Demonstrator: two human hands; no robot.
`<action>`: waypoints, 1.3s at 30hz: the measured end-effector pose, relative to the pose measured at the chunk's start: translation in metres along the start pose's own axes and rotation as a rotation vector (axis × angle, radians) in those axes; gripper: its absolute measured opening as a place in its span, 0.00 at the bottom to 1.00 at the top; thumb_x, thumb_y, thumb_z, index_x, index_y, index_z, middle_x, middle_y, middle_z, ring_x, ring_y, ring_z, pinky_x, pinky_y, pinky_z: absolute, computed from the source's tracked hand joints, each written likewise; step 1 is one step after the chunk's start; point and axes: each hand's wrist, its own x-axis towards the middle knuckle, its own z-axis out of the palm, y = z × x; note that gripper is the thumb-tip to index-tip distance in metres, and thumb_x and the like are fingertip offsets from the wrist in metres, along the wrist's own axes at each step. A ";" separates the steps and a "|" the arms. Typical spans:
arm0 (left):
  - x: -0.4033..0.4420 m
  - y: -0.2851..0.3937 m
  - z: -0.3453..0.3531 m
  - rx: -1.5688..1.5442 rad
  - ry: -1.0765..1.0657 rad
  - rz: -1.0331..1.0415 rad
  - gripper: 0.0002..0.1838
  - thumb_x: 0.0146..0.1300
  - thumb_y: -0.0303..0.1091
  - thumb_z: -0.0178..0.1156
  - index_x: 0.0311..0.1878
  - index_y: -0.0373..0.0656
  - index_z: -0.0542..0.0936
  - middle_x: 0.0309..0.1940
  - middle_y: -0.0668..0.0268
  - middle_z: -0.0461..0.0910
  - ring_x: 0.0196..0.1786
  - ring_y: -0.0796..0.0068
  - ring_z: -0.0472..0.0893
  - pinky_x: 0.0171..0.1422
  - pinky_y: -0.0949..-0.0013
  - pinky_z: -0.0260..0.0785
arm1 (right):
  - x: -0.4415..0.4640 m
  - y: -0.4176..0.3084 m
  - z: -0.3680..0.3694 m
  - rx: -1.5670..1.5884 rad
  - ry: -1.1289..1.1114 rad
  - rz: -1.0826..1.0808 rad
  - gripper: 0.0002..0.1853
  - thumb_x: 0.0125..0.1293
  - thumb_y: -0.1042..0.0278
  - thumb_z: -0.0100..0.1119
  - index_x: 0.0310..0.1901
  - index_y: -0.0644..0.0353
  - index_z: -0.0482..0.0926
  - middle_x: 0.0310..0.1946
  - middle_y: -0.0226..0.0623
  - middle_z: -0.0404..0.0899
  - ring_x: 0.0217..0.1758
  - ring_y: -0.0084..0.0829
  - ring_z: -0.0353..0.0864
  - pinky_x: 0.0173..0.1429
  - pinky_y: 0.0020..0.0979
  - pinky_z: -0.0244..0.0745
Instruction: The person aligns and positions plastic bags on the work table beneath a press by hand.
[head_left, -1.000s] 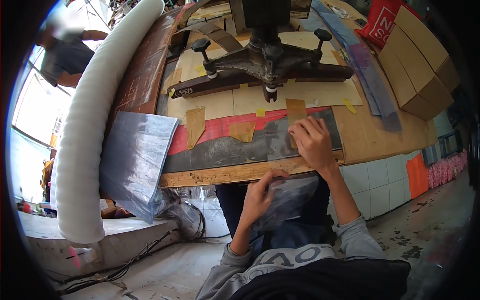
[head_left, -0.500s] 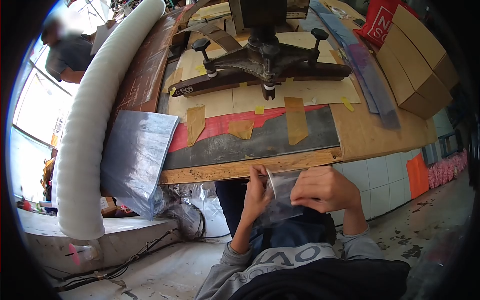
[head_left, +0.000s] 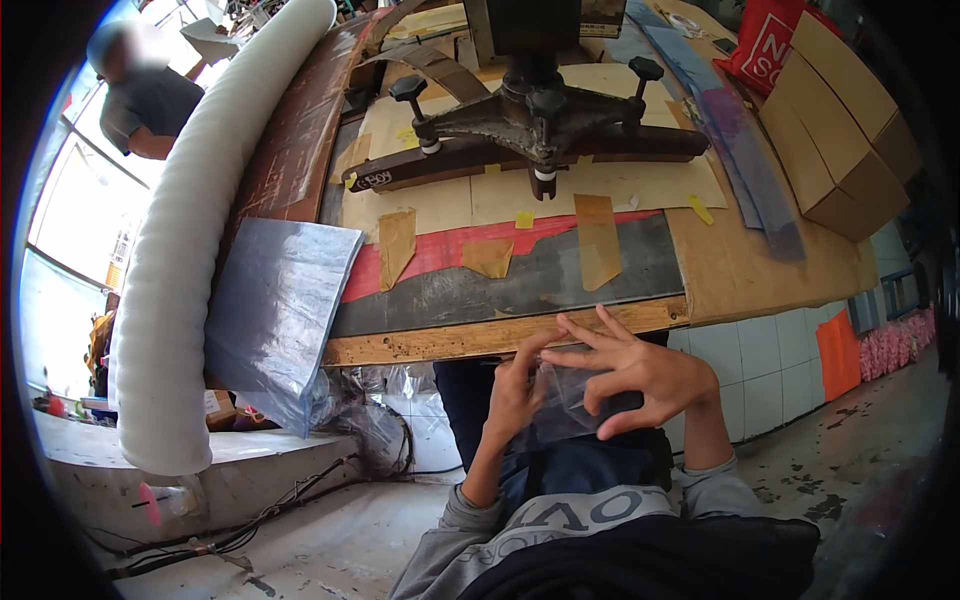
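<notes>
Just below the front edge of the worktop (head_left: 450,343), the left hand (head_left: 513,393) has its fingers closed on clear plastic (head_left: 562,402), which hangs over the person's lap. The right hand (head_left: 655,378) is beside it, fingers spread and thumb apart; whether they touch the plastic I cannot tell. On the worktop's left part, bluish sheets (head_left: 285,285) droop over the front edge. A white roll (head_left: 175,265) runs along its left side. A black frame (head_left: 540,115) stands at its middle, with tape strips (head_left: 598,245) nearer the front. At its right are a cardboard box (head_left: 825,145) and a red bag (head_left: 765,45).
</notes>
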 end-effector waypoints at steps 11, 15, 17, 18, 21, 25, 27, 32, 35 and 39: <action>-0.007 0.017 -0.007 -0.163 -0.081 0.079 0.18 0.52 0.12 0.51 0.45 0.40 0.78 0.40 0.61 0.84 0.41 0.66 0.85 0.45 0.72 0.74 | -0.024 0.004 0.015 0.656 0.624 0.598 0.19 0.65 0.73 0.59 0.55 0.64 0.67 0.35 0.38 0.84 0.41 0.24 0.83 0.47 0.26 0.75; -0.006 0.024 -0.009 -0.140 -0.110 0.170 0.16 0.45 0.10 0.53 0.36 0.39 0.80 0.35 0.63 0.85 0.35 0.69 0.85 0.38 0.74 0.75 | -0.008 -0.001 0.020 0.681 0.828 0.523 0.25 0.62 0.79 0.59 0.59 0.63 0.62 0.34 0.42 0.83 0.37 0.26 0.83 0.43 0.23 0.77; -0.006 0.029 -0.012 -0.214 -0.166 0.222 0.15 0.43 0.10 0.55 0.32 0.40 0.81 0.33 0.62 0.85 0.32 0.69 0.85 0.34 0.74 0.74 | -0.001 0.000 0.016 0.758 0.861 0.463 0.24 0.63 0.80 0.57 0.60 0.63 0.62 0.35 0.43 0.83 0.37 0.27 0.84 0.39 0.22 0.78; -0.007 0.031 -0.013 -0.164 -0.184 0.272 0.14 0.44 0.13 0.56 0.32 0.42 0.81 0.32 0.61 0.84 0.31 0.69 0.84 0.32 0.74 0.73 | 0.003 0.000 0.014 0.796 0.878 0.433 0.24 0.64 0.81 0.55 0.60 0.63 0.61 0.36 0.43 0.83 0.36 0.28 0.84 0.37 0.22 0.79; -0.007 0.042 -0.019 -0.055 -0.196 0.436 0.09 0.47 0.20 0.59 0.31 0.46 0.82 0.28 0.60 0.83 0.25 0.69 0.82 0.27 0.73 0.70 | 0.020 -0.007 -0.001 0.803 0.870 0.298 0.23 0.65 0.82 0.53 0.61 0.63 0.60 0.37 0.46 0.83 0.36 0.29 0.84 0.30 0.20 0.78; -0.005 0.061 -0.024 -0.128 -0.042 0.606 0.04 0.52 0.28 0.60 0.28 0.51 0.81 0.27 0.59 0.81 0.22 0.67 0.80 0.23 0.72 0.69 | 0.036 -0.034 -0.014 0.688 0.922 0.031 0.24 0.66 0.81 0.52 0.62 0.63 0.59 0.39 0.47 0.83 0.35 0.28 0.84 0.29 0.20 0.78; -0.006 0.053 -0.026 -0.159 0.004 0.629 0.06 0.51 0.26 0.60 0.28 0.51 0.81 0.34 0.57 0.82 0.26 0.64 0.81 0.25 0.71 0.70 | 0.045 -0.040 -0.019 0.734 0.959 0.018 0.24 0.66 0.80 0.53 0.62 0.63 0.59 0.40 0.47 0.82 0.34 0.28 0.84 0.29 0.20 0.78; 0.007 0.048 -0.008 -0.266 0.202 0.341 0.07 0.53 0.19 0.61 0.33 0.42 0.81 0.34 0.60 0.84 0.34 0.61 0.85 0.37 0.70 0.75 | 0.051 -0.022 -0.001 0.773 1.040 0.157 0.24 0.66 0.78 0.54 0.61 0.64 0.59 0.42 0.51 0.81 0.30 0.29 0.83 0.25 0.22 0.78; 0.014 0.033 -0.007 -0.160 0.098 0.433 0.13 0.45 0.16 0.63 0.34 0.44 0.83 0.32 0.63 0.85 0.34 0.64 0.85 0.37 0.70 0.75 | 0.049 -0.015 -0.004 0.751 1.077 0.240 0.23 0.66 0.78 0.53 0.61 0.64 0.59 0.42 0.51 0.81 0.30 0.29 0.83 0.26 0.22 0.78; 0.017 0.031 -0.007 -0.112 0.090 0.515 0.21 0.35 0.17 0.62 0.36 0.48 0.85 0.28 0.64 0.84 0.27 0.67 0.83 0.31 0.70 0.73 | 0.048 0.005 -0.013 0.779 1.038 0.297 0.24 0.65 0.78 0.54 0.61 0.63 0.60 0.41 0.50 0.82 0.30 0.29 0.84 0.27 0.21 0.78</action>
